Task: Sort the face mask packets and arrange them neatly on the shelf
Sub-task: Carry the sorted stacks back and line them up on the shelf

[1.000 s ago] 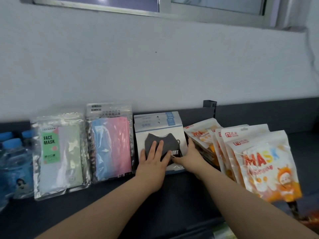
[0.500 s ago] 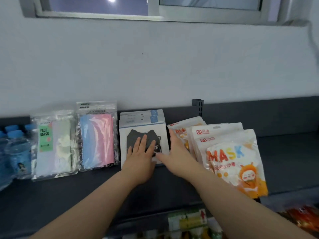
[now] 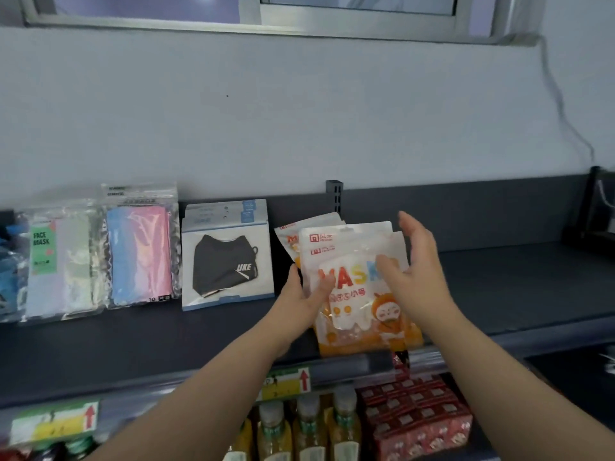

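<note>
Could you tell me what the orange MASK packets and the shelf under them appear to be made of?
The orange MASK packets look like glossy printed plastic film: they show a soft sheen and crinkles. The shelf seems matte, dark-grey painted metal, judging by its flat even surface, though that is uncertain.

Front packet (image 3: 352, 312) hides most rear packets (image 3: 288, 239).

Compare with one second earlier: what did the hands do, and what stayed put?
Both hands left the black mask packet and moved right to the orange MASK packets: the left hand grips their left edge, the right hand is open at their right side. That packet and the two pastel packets stayed standing.
</note>
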